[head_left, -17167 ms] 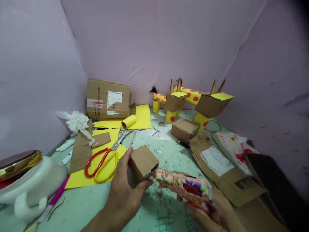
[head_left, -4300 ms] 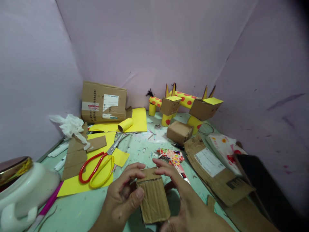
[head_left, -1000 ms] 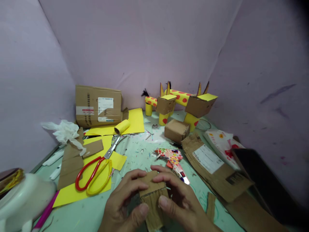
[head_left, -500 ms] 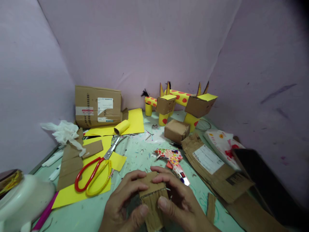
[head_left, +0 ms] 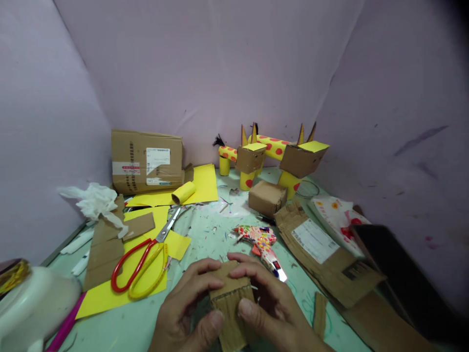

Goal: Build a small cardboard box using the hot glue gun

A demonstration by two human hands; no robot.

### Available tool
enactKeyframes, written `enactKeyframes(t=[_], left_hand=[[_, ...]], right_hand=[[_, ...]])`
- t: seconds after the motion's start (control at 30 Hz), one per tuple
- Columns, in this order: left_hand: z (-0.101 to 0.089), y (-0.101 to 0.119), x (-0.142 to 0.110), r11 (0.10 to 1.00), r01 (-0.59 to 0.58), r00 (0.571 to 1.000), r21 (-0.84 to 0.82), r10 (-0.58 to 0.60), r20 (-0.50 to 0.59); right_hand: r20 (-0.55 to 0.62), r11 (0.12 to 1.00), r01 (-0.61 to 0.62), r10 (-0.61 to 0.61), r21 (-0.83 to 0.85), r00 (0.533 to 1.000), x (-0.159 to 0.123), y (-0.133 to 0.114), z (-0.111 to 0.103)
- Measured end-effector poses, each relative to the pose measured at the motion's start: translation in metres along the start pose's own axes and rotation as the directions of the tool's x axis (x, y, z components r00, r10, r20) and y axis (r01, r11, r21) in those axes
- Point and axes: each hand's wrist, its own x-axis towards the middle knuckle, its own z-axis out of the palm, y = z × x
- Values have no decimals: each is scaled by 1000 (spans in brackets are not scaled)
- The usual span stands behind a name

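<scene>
A small cardboard box (head_left: 231, 313) sits between my hands at the bottom middle, its corrugated edge showing along the top front. My left hand (head_left: 188, 303) grips its left side, fingers on the top and thumb at the front face. From the right, my right hand (head_left: 273, 305) holds it the same way, thumb pressed on the front. The box's underside is out of sight. Just beyond lies a flower-patterned glue gun (head_left: 259, 242). To the left, scissors (head_left: 154, 264) with red and yellow handles rest on yellow paper (head_left: 110, 298).
Two spotted cardboard animals (head_left: 251, 159) stand at the back, with a closed cardboard block (head_left: 267, 198) before them. A shipping box (head_left: 146, 161) and a yellow tube (head_left: 183, 192) are back left. Flattened cardboard (head_left: 330, 259) and a dark phone-like slab (head_left: 399, 278) lie right; a white pot (head_left: 40, 303) stands left.
The whole view has shifted very slightly, with things appearing a little further left. Both hands keep the same hold on the small cardboard box.
</scene>
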Motion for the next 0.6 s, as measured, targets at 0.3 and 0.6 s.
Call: enactKeyframes(t=[0.3, 0.6], left_hand=[[-1, -2, 0, 1000, 20, 1000, 19, -20, -12], [0, -2, -1, 997, 27, 997, 72, -22, -68]], right_hand=[[-12, 1000, -12, 12, -14, 1000, 0, 0, 1], [40, 999, -30, 31, -16, 999, 2, 2, -2]])
